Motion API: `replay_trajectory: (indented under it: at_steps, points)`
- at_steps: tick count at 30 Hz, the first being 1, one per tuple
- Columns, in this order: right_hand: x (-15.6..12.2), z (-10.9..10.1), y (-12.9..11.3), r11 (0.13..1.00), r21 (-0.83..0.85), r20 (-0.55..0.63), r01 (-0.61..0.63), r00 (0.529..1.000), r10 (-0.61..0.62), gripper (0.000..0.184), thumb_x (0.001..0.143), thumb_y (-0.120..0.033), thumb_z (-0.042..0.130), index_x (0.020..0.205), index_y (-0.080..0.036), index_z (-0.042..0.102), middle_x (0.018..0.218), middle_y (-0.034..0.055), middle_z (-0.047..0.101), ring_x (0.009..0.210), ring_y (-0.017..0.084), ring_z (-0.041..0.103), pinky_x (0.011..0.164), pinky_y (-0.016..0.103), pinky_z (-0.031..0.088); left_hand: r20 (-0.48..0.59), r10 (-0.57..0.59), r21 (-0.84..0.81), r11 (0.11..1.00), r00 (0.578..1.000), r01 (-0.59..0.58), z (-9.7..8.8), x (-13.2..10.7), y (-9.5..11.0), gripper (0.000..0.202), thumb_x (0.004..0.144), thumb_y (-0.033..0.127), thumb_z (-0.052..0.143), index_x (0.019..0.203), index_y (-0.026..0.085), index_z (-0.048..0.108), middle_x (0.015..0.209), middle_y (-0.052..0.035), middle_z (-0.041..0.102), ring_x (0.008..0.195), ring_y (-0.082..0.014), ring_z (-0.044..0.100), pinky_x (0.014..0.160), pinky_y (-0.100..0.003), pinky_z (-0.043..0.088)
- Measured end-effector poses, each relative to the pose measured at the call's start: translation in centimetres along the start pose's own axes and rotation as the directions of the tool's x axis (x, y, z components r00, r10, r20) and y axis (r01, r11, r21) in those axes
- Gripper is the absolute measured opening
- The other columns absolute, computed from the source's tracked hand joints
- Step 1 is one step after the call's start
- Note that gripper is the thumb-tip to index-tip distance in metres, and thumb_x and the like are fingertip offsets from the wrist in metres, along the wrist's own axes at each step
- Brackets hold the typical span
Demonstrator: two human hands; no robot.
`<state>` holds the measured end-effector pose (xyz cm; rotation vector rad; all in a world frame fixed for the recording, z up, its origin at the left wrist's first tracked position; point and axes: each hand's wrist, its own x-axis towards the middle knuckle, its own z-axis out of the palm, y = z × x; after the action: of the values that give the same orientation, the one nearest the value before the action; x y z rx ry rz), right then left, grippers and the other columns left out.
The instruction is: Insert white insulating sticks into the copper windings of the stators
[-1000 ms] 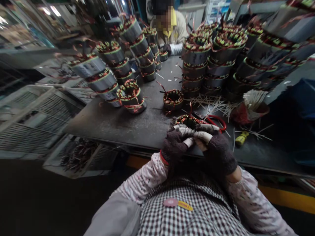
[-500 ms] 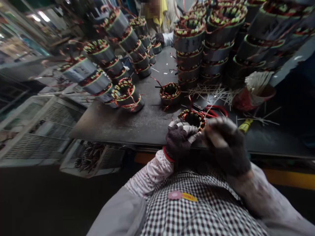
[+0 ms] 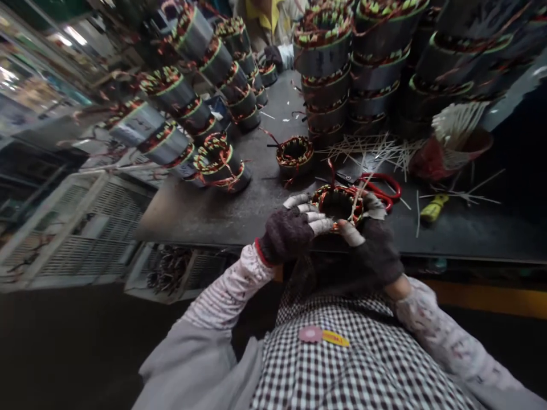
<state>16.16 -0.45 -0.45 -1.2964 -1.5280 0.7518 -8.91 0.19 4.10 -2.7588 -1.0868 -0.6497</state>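
Note:
At the near edge of the bench sits a motor stator (image 3: 327,196), a ring wound with copper wire. My left hand (image 3: 294,228), in a dark glove with white-taped fingers, is closed on its left and near rim. On the opposite side my right hand (image 3: 376,236) grips the rim, thumb at the front and fingers behind. A thin pale cord (image 3: 355,204) runs across the ring's right side by that thumb; its ends are hard to make out. Red-handled scissors (image 3: 387,185) lie just behind my right hand. Another stator (image 3: 294,152) stands farther back.
Stacks of stators rise at the left (image 3: 149,128) and right (image 3: 327,74). Loose white cords (image 3: 376,149) lie near a red cup (image 3: 440,156) full of them. A yellow-handled tool (image 3: 433,209) is at the right. Plastic crates (image 3: 85,228) stand left; a co-worker's sleeve (image 3: 287,57) shows across the bench.
My right hand, raised and blurred before, has come down and forward onto the stator's right side. My left hand stays on the ring. The view has shifted slightly.

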Motion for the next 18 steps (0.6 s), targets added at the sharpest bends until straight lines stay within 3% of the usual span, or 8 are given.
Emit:
replay_trajectory:
  at_steps: [2, 5, 7, 10, 12, 14, 16, 18]
  points:
    - [1.7, 1.3, 0.0, 0.999, 0.031, 0.087, -0.024, 0.996, 0.022, 0.075, 0.103, -0.059, 0.069, 0.169, -0.027, 0.052, 0.169, 0.0178, 0.063, 0.155, 0.039, 0.064, 0.139, 0.068, 0.046, 0.047, 0.097, 0.0, 0.995, 0.994, -0.097, -1.1, 1.6, -1.1, 0.031, 0.114, 0.018, 0.065, 0.127, 0.033, 0.088, 0.108, -0.0009, 0.093, 0.112, -0.0198, 0.087, 0.127, -0.05, 0.06]
    - [4.1, 1.4, 0.4, 0.995, 0.092, 0.197, 0.047, 0.978, -0.065, 0.073, 0.101, -0.047, 0.067, 0.168, -0.023, 0.054, 0.164, 0.0186, 0.069, 0.152, 0.038, 0.066, 0.14, 0.066, 0.045, 0.107, 0.176, -0.026, 0.984, 0.979, -0.174, -2.0, 3.6, -1.9, 0.031, 0.115, 0.017, 0.063, 0.129, 0.031, 0.088, 0.112, -0.0021, 0.092, 0.114, -0.0214, 0.085, 0.13, -0.052, 0.057]
    - [4.8, 0.4, 0.7, 0.993, 0.101, 0.248, 0.066, 0.965, -0.089, 0.07, 0.099, -0.044, 0.07, 0.163, -0.02, 0.058, 0.158, 0.0196, 0.072, 0.147, 0.038, 0.07, 0.137, 0.065, 0.049, 0.153, 0.159, -0.121, 0.983, 0.975, -0.141, -1.8, 4.0, -1.9, 0.026, 0.113, 0.02, 0.067, 0.125, 0.03, 0.088, 0.116, -0.0036, 0.092, 0.117, -0.0227, 0.084, 0.129, -0.051, 0.058]
    - [4.5, -1.8, 0.9, 0.993, 0.09, 0.262, 0.081, 0.96, -0.102, 0.061, 0.099, -0.048, 0.076, 0.152, -0.02, 0.067, 0.147, 0.019, 0.079, 0.136, 0.037, 0.076, 0.123, 0.058, 0.061, 0.156, 0.04, -0.238, 0.971, 0.987, -0.002, -0.9, 3.2, -1.0, 0.022, 0.111, 0.023, 0.068, 0.121, 0.026, 0.087, 0.126, -0.0069, 0.09, 0.128, -0.0242, 0.081, 0.129, -0.05, 0.059]
    - [4.4, -3.9, 0.8, 0.99, 0.094, 0.158, 0.108, 0.98, -0.122, 0.052, 0.101, -0.051, 0.078, 0.144, -0.023, 0.072, 0.14, 0.0162, 0.083, 0.125, 0.033, 0.08, 0.112, 0.053, 0.066, 0.129, -0.022, -0.237, 0.97, 0.991, 0.052, -0.2, 2.3, -0.2, 0.022, 0.111, 0.025, 0.068, 0.125, 0.025, 0.085, 0.128, -0.0079, 0.089, 0.134, -0.0262, 0.08, 0.131, -0.053, 0.057]
    - [5.2, -6.5, 0.6, 0.989, 0.023, -0.07, 0.144, 0.987, -0.142, 0.041, 0.103, -0.051, 0.078, 0.134, -0.024, 0.076, 0.129, 0.0132, 0.086, 0.112, 0.028, 0.081, 0.103, 0.047, 0.067, 0.1, -0.043, -0.211, 0.975, 0.994, 0.064, 0.4, 1.7, 0.5, 0.021, 0.11, 0.028, 0.07, 0.125, 0.026, 0.085, 0.123, -0.0075, 0.09, 0.128, -0.0274, 0.081, 0.127, -0.053, 0.059]
    - [7.1, -9.1, 0.5, 0.973, -0.193, -0.287, 0.129, 0.941, -0.182, 0.034, 0.102, -0.048, 0.076, 0.124, -0.022, 0.079, 0.118, 0.0131, 0.086, 0.104, 0.027, 0.079, 0.101, 0.046, 0.064, 0.077, -0.039, -0.202, 0.978, 0.996, 0.054, 0.8, 1.7, 0.9, 0.018, 0.11, 0.03, 0.073, 0.121, 0.027, 0.086, 0.117, -0.0061, 0.091, 0.119, -0.0267, 0.084, 0.121, -0.053, 0.061]
    - [9.8, -11.1, 0.3, 0.875, -0.482, -0.328, 0.049, 0.916, -0.231, 0.036, 0.099, -0.044, 0.076, 0.123, -0.018, 0.081, 0.118, 0.0177, 0.086, 0.109, 0.03, 0.077, 0.105, 0.05, 0.061, 0.053, -0.028, -0.199, 0.979, 0.998, 0.038, 0.9, 2.1, 0.7, 0.017, 0.108, 0.031, 0.075, 0.121, 0.028, 0.086, 0.12, -0.0061, 0.091, 0.12, -0.0278, 0.084, 0.126, -0.057, 0.058]
